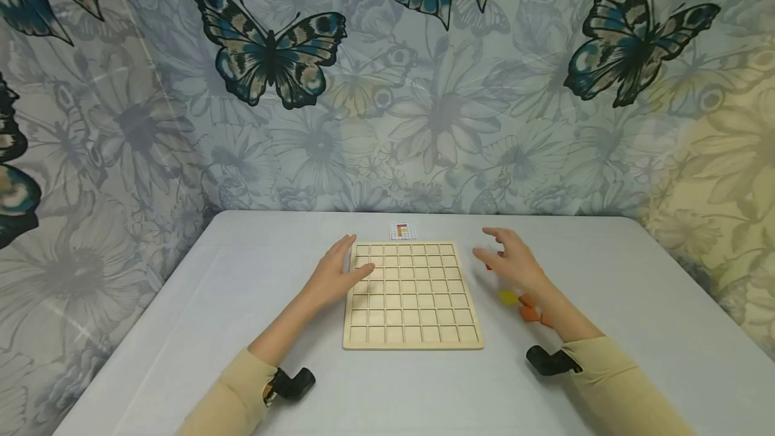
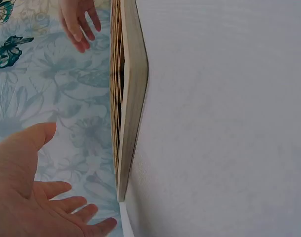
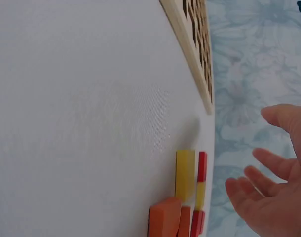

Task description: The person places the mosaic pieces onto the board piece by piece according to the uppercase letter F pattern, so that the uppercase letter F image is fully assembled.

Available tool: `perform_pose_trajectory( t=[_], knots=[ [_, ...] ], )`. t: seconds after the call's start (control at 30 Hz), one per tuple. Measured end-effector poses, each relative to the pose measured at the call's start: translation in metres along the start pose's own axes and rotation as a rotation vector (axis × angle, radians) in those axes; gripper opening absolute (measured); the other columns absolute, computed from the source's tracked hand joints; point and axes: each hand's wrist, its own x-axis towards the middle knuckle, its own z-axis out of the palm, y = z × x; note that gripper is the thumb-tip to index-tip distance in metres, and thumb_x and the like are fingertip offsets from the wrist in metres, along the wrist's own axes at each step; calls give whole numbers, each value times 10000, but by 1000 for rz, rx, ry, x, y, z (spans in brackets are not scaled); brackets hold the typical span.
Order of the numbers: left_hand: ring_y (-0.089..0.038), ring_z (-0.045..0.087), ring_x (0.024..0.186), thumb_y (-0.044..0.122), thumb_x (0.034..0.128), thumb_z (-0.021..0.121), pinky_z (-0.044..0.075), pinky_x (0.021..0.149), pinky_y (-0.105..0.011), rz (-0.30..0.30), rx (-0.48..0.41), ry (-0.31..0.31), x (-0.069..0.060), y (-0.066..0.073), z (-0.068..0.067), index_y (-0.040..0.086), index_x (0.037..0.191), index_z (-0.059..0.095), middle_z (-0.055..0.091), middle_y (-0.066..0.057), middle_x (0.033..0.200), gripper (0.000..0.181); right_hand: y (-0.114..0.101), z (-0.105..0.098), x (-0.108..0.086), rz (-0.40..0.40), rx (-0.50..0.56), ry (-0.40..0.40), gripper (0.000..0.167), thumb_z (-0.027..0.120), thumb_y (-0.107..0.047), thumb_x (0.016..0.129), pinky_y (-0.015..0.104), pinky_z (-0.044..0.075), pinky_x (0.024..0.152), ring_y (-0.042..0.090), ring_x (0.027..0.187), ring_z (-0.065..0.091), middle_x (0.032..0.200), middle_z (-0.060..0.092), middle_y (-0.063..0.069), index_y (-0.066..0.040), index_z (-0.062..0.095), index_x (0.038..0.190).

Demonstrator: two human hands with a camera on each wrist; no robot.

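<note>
A square wooden grid board (image 1: 414, 346) lies flat on the white table. My left hand (image 1: 335, 276) is over the board's left edge, thumb spread from the fingers, and nothing is in it; whether it touches the board I cannot tell. To the right of the board my right hand (image 1: 514, 266) hovers above small coloured blocks, with fingers apart and nothing held. Under and beside it are a yellow block (image 3: 185, 175), orange blocks (image 1: 529, 315) and a red block (image 3: 202, 167). The hand and forearm partly hide the pieces in the head view.
Beyond the board's far edge lies a small card (image 1: 402, 231) printed with a grid and a coloured pattern. The white table (image 1: 272, 241) reaches back to a wall covering (image 1: 387, 153) with flowers and butterflies. Each wrist wears a black camera (image 1: 547, 360).
</note>
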Motion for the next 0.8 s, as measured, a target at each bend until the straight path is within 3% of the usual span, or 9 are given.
perform_pose_trajectory(
  t=[0.13, 0.3, 0.53, 0.73, 0.8],
  knots=[
    [-383, 230, 1435, 435, 918, 646, 230, 1119, -575, -12, -14, -50, -7, -1, -1, 52, 1528, 296, 275, -183, 1563, 800, 5, -5, -2, 40, -22, -13, 518, 616, -269, 965, 544, 414, 1000, 428, 1256, 419, 1423, 404, 260, 16, 499, 1381],
    [-383, 206, 1443, 480, 921, 625, 224, 1117, -585, -30, -29, -121, -14, -4, -2, 70, 1549, 241, 239, -177, 1578, 842, 12, -9, -4, 70, -92, -27, 424, 637, -253, 946, 568, 419, 946, 407, 1134, 479, 1355, 495, 246, -21, 595, 1298],
    [-369, 111, 1465, 457, 909, 654, 151, 1151, -544, 8, -33, -256, -19, -9, -1, -12, 1550, 102, 134, -222, 1594, 967, 22, -12, -4, -19, -170, -46, 306, 675, -111, 907, 584, 434, 920, 437, 1098, 528, 1275, 563, 270, -3, 658, 1193],
    [-367, 10, 1473, 479, 887, 664, 88, 1162, -532, 38, 32, -348, -22, -14, 1, -50, 1537, 44, 34, -245, 1599, 1043, 28, -10, -1, -57, -200, -71, 285, 698, -55, 874, 476, 477, 790, 310, 881, 540, 1115, 641, 219, 17, 674, 1148],
    [-368, -22, 1472, 505, 875, 665, 67, 1163, -533, 40, 56, -378, -22, -15, 1, -48, 1537, 37, -5, -248, 1598, 1067, 28, -10, -1, -48, -199, -70, 279, 702, -57, 871, 465, 478, 792, 302, 879, 538, 1110, 647, 211, 14, 678, 1140]
  ],
)
